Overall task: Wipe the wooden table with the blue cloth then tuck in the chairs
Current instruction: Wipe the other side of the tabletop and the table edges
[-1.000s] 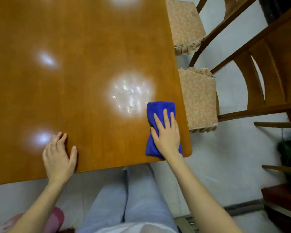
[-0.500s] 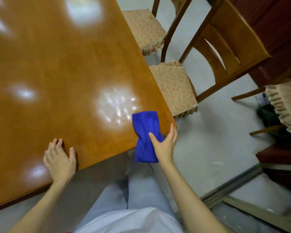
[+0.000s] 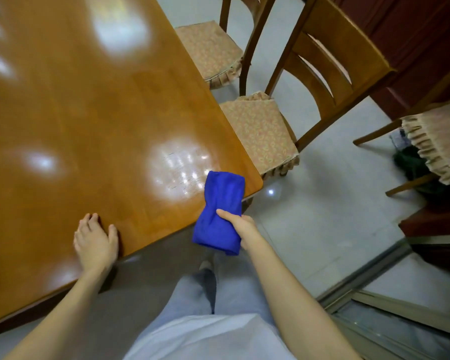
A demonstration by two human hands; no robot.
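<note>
Blue cloth [image 3: 222,211] bunched in right hand [image 3: 240,226], pinched at waist, thumb on top, fingers hidden beneath. Upper end over near corner of wooden table [image 3: 89,113], lower end hanging past edge. Contact with tabletop: cannot tell. Left hand [image 3: 95,240] flat on table by near edge, fingers relaxed. Probably soft, light, limp, grippy; best flattened under palm for wiping. Nearest chair [image 3: 348,35] rigid, heavier; best gripped at backrest.

Bright overhead light throws white glare patches across the glossy surface [image 3: 63,105]. A dull shadow darkens the floor [image 3: 146,276] beneath its near edge; straight lines bow outward.
</note>
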